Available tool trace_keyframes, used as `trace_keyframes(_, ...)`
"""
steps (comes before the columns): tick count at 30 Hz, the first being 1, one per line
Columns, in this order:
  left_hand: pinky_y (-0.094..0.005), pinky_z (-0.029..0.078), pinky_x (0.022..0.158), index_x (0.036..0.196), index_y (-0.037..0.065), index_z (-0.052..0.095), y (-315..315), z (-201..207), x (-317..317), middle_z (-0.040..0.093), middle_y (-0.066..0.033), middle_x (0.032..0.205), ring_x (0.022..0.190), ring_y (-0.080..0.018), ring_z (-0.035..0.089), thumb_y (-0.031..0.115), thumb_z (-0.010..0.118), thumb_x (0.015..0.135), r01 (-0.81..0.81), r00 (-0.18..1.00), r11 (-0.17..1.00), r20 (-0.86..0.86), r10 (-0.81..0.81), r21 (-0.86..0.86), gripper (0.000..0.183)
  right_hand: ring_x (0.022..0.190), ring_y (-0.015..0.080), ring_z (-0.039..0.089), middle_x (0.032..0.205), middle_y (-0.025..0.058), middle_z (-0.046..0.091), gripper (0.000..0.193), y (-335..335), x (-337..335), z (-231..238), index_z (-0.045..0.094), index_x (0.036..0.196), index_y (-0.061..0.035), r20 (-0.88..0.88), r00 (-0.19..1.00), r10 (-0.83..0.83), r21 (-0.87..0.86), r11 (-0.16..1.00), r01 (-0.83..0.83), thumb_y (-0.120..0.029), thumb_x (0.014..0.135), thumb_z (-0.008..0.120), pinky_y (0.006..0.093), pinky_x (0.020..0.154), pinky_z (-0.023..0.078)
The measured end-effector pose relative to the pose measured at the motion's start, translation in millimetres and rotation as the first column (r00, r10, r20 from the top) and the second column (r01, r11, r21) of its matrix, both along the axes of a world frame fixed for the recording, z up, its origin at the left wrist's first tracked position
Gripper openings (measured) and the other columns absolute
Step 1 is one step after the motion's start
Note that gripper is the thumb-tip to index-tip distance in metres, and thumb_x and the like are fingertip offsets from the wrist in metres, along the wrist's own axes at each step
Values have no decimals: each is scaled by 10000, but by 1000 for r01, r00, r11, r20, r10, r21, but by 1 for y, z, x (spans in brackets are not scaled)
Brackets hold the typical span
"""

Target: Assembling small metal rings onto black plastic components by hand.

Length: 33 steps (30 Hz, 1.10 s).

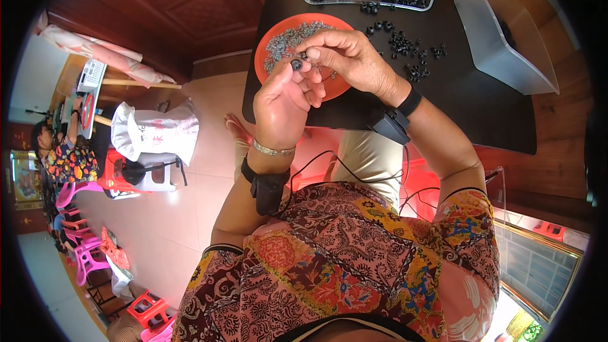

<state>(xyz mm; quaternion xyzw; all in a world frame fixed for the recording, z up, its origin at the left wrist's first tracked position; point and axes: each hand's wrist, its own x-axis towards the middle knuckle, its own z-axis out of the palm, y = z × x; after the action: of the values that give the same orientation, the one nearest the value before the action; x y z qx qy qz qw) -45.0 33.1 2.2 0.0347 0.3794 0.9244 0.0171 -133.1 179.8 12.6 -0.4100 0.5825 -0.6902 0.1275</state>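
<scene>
While both your hands meet over the orange bowl [337,87], the step appears to be close two-handed part handling.
Your left hand [282,100] pinches a black ring-shaped part [296,64] above the bowl; your right hand [356,62] pinches a dark piece [304,55], too small to identify. The next move likely calls for steady fingertip alignment.

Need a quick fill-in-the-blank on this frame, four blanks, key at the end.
1. The left hand holds a small ____ piece.
2. The metal bracelet is worn on the person's ____ side.
3. The round basin contains many small ____ bits.
4. Loose black pieces lie on the table, to the basin's ____.

Missing words: black; left; grey; right.
</scene>
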Motion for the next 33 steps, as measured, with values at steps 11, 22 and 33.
trace_keyframes(11,-279,431,605,954,49,540,1,0,1,595,-93,858,711,-203,588,277,391,956,45,998,998,41,-47,34,272,765,85,612,833,16,651,166,2,0,4,638,1042,-31,38,999,18,-35,999,-16,-128,935,558,233,665,529)
trace_keyframes(22,-268,434,581,952,44,524,6,-2,3,572,-71,820,707,-184,586,308,393,949,74,996,997,56,-74,4,295,720,141,651,891,77,602,150,1,4,7,616,1036,6,-101,994,52,-64,996,-59,-62,937,527,230,619,524)
trace_keyframes(33,-257,417,574,930,40,537,5,-1,3,567,-66,789,704,-177,578,316,405,936,68,995,998,75,-68,-6,306,805,159,622,892,76,606,142,1,0,4,627,1025,-1,-279,960,4,0,1000,-4,-57,911,565,274,708,503)
